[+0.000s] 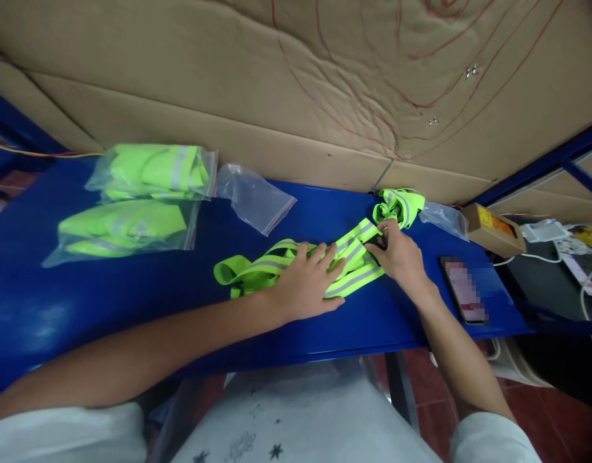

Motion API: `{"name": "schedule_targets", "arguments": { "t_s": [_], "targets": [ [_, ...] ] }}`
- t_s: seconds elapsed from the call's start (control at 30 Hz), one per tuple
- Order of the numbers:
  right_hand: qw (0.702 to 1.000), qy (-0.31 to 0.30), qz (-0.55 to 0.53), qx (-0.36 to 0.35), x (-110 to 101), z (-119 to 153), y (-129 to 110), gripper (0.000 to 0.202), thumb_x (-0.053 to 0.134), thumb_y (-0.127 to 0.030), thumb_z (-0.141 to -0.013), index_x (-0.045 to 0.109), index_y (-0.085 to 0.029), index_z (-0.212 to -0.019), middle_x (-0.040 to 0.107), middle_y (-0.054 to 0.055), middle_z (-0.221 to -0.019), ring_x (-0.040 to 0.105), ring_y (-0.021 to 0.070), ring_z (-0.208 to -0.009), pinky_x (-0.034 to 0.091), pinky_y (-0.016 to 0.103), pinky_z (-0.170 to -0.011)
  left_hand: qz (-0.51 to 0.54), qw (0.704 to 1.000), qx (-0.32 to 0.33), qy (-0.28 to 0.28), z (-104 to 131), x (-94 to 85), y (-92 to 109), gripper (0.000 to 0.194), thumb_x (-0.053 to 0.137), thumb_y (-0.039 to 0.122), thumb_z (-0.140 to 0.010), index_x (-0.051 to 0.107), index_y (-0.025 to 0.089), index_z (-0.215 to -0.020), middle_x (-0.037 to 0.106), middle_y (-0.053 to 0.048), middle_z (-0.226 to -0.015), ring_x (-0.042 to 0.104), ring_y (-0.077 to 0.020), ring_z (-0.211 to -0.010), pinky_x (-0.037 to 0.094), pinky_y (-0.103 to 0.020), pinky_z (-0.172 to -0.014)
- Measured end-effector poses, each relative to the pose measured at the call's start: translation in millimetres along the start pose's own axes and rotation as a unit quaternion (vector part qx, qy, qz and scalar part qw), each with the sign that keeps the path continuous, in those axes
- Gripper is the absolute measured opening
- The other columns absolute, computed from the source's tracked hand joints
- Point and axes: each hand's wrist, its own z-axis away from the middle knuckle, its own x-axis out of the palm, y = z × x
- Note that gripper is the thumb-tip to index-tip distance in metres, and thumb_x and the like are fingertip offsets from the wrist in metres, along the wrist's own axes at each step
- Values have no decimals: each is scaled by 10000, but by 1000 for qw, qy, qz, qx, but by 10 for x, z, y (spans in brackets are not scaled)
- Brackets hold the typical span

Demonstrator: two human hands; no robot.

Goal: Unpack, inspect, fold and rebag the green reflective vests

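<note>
Neon-green straps with grey reflective stripes (356, 280) lie in a loose strip across the blue table. On their middle rests my left hand (310, 280), palm down with its fingers spread. At the straps' right end, my right hand (399, 257) pinches a small black part between thumb and fingers. Just beyond it sits a bunched green reflective strap (399, 206). Two clear bags holding folded green straps stand at the left, an upper bag (155, 170) and a lower bag (126, 228).
An empty clear bag (254, 196) lies behind the straps, and another (445, 220) at the right beside a cardboard box (493, 228). A phone (463, 289) lies near the right edge of the blue table (180, 302). Cardboard (228, 96) lines the back.
</note>
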Motion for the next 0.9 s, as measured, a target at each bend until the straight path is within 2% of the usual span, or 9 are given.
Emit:
{"name": "schedule_targets", "arguments": {
  "t_s": [0.07, 0.13, 0.27, 0.4, 0.5, 0.6, 0.7, 0.8, 0.9],
  "targets": [
    [990, 55, 109, -69, 30, 93, -148, 239, 578, -255, -983, 562, -227, -1221, 709, 94, -1049, 640, 273, -940, 400, 331, -684, 5, 1000, -6, 5, -54, 16, 66, 744, 505, 641, -971, 495, 149, -1529, 476, -238, -1563, 471, -427, -1380, 362, -653, -1110],
    [966, 62, 179, -175, 86, 198, -239, 269, 465, -202, -1038, 584, -214, -1279, 697, 121, -1106, 616, 288, -1007, 419, 371, -776, 10, 1000, -22, 11, -70, 39, 107, 740, 487, 638, -981, 499, 131, -1520, 489, -244, -1543, 471, -429, -1376, 334, -674, -1136],
    [949, 10, 129, -287, 103, 317, -191, 372, 416, -336, -1093, 562, -236, -1419, 656, 118, -1278, 604, 275, -1076, 431, 398, -877, 13, 998, -51, 26, -17, 71, 127, 685, 472, 604, -1004, 528, 113, -1478, 489, -249, -1527, 482, -436, -1363, 360, -667, -1134],
    [969, -46, -29, -243, 67, 198, -63, 413, 357, -443, -1103, 599, -253, -1378, 641, 106, -1313, 607, 260, -1160, 457, 400, -946, 12, 998, -50, 35, 13, 60, 130, 640, 519, 558, -999, 526, 121, -1467, 465, -238, -1538, 482, -463, -1371, 389, -663, -1129],
    [984, -52, -63, -160, 125, 36, -48, 559, 523, -618, -987, 606, -170, -1312, 633, 173, -1306, 595, 330, -1185, 478, 451, -949, 21, 998, -51, 27, 32, 27, 116, 646, 577, 568, -973, 548, 117, -1434, 456, -240, -1539, 450, -471, -1414, 390, -649, -1148],
    [984, -109, -91, -105, 156, -58, -66, 538, 636, -666, -872, 629, -181, -1105, 699, 114, -1051, 647, 283, -932, 489, 372, -766, 30, 997, -70, 4, 106, -35, 77, 715, 637, 630, -920, 537, 174, -1463, 399, -228, -1599, 396, -498, -1460, 380, -680, -1144],
    [982, -135, -119, -59, 96, -81, -44, 441, 684, -597, -842, 593, -224, -1060, 661, 1, -787, 583, 199, -665, 380, 286, -580, 19, 993, -114, -29, 204, -115, 31, 803, 670, 652, -889, 463, 232, -1542, 383, -233, -1618, 445, -491, -1426, 431, -669, -1082],
    [994, -78, -69, -23, 31, -94, 10, 427, 711, -505, -849, 598, -230, -1155, 687, 17, -807, 609, 226, -677, 361, 286, -566, 2, 991, -120, -52, 253, -169, 11, 813, 611, 618, -939, 396, 183, -1592, 486, -259, -1525, 541, -447, -1322, 502, -581, -982],
    [997, 30, 39, -57, 46, -75, 3, 429, 635, -347, -936, 587, -205, -1338, 728, 129, -1100, 664, 322, -943, 447, 354, -690, -8, 994, -93, -54, 241, -166, 27, 703, 500, 511, -1021, 372, 149, -1609, 607, -226, -1362, 621, -387, -1160, 515, -506, -896]
  ]
}}
